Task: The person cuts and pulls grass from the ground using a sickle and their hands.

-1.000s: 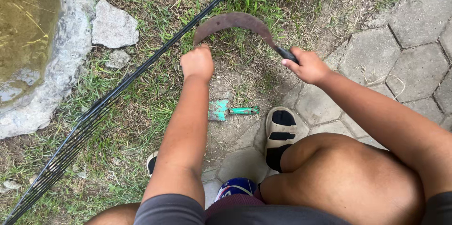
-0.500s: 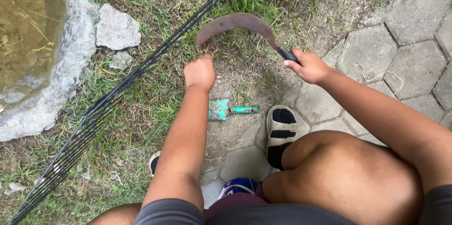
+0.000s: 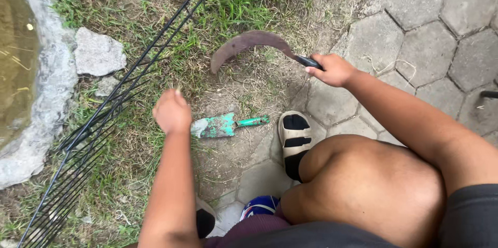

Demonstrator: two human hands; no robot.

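Observation:
My right hand (image 3: 332,69) grips the black handle of a rusty curved sickle (image 3: 252,43), whose blade arcs left over bare soil and dry grass. My left hand (image 3: 172,111) is closed into a fist, possibly around some grass, and hovers just left of a small green hand trowel (image 3: 224,125) lying on the dirt. I squat with one knee (image 3: 363,175) forward and a foot in a white-and-black sandal (image 3: 294,136) on the paving edge.
A black wire fence panel (image 3: 119,92) leans diagonally across the grass. Left of it lie pale stones (image 3: 98,53) and a concrete-rimmed pond (image 3: 46,97) of murky water. Grey hexagonal pavers (image 3: 430,40) cover the right side.
My left hand has pulled back from under the sickle blade toward me and to the left, ending beside the trowel. The sickle and right hand stayed nearly in place.

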